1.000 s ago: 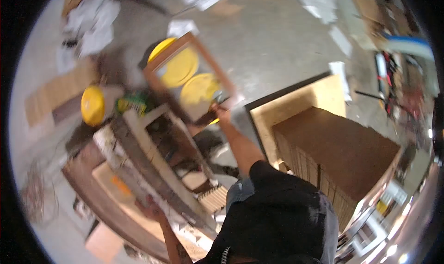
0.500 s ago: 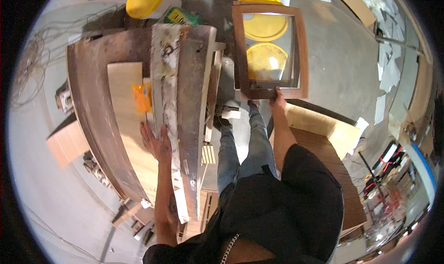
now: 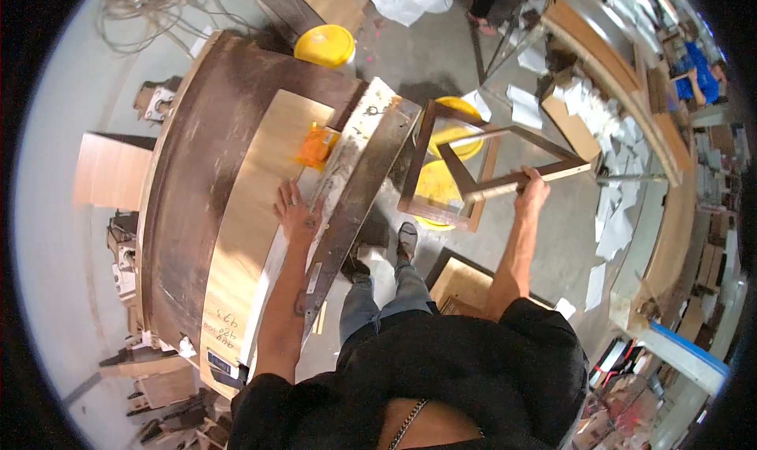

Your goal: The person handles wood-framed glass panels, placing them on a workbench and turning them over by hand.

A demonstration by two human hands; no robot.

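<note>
My left hand (image 3: 296,213) lies with fingers spread at the edge of a long pale wooden board (image 3: 260,162) on the worn dark bench. Just beyond its fingertips is an orange packet (image 3: 318,146). My right hand (image 3: 533,191) grips one rail of a brown wooden frame (image 3: 561,171), holding it tilted out to the right. Beneath and partly behind it, a second brown wooden frame (image 3: 415,162) rests over buckets with yellow lids (image 3: 436,184). The palm side of my right hand is hidden.
A whitish, stained strip (image 3: 347,154) runs along the dark bench (image 3: 193,174). Another yellow-lidded bucket (image 3: 325,46) stands beyond its far end. White sheets (image 3: 613,221) litter the floor at right, and a pale wooden box (image 3: 465,280) sits near my legs. Another person's foot (image 3: 481,24) shows far off.
My right hand has lifted one frame away to the right and turned it; the other frame stays over the buckets. The view has swung right. My left hand remains on the board.
</note>
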